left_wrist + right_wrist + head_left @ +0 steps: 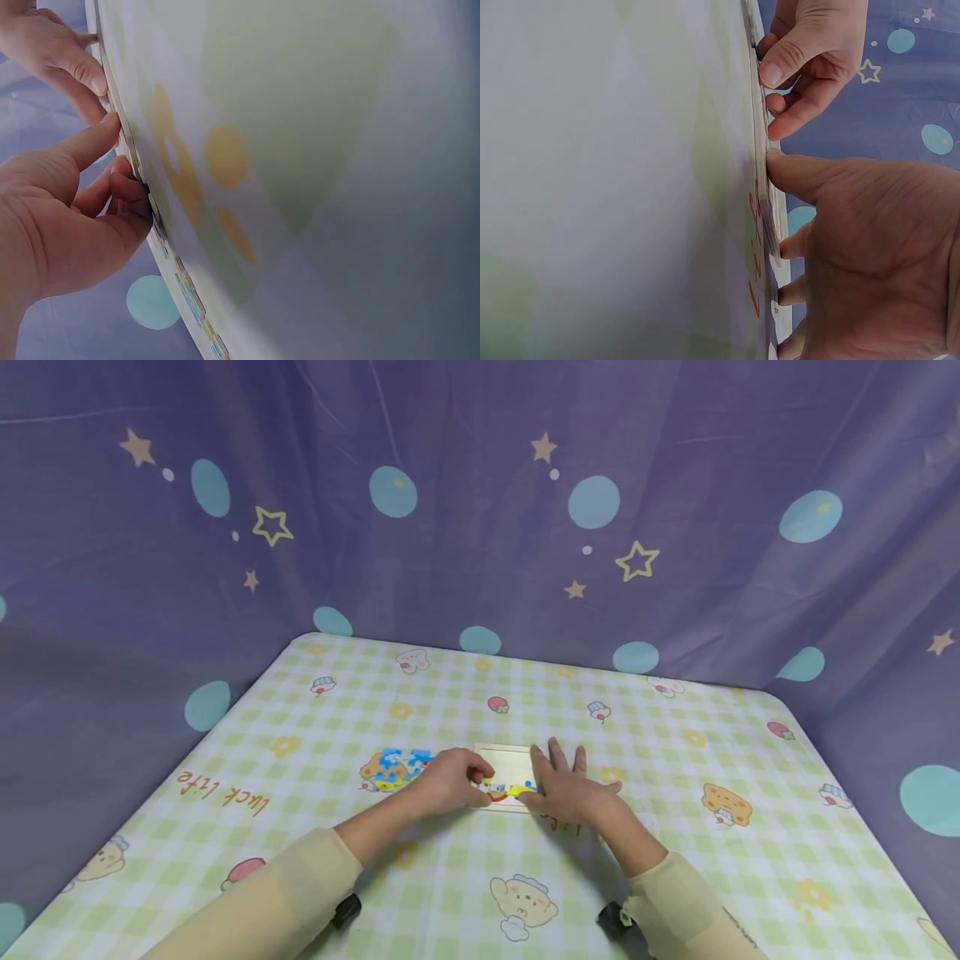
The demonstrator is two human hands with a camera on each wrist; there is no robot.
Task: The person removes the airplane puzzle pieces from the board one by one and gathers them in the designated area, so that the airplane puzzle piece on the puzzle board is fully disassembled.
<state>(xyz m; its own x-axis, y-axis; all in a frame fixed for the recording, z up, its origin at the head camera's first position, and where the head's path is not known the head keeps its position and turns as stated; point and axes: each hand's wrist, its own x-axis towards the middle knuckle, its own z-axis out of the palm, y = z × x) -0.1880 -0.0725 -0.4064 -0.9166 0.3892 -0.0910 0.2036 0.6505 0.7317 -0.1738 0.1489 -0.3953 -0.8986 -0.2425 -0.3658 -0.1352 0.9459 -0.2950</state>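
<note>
A shallow wooden puzzle tray [491, 747] lies on the table, with colorful jigsaw pieces [517, 790] along its near side and bare board above them. My left hand [447, 783] is at the tray's left edge, thumb and bent fingers apart and touching down around the pieces there. No lifted piece shows between them. My right hand [567, 789] rests over the tray's right side with fingers spread, its thumb on the near right pieces. The left wrist view shows the left hand [82, 217] from the side, its curled fingertips partly hidden; the right wrist view shows the right hand's [877, 247] straight fingers.
More blue and yellow jigsaw pieces [393, 768] lie on the checkered tablecloth [450, 702] left of the tray, partly behind the left hand. A purple curtain [480, 560] hangs behind the table's far edge. Dark wrist-camera mounts [347, 911] sit below both sleeves.
</note>
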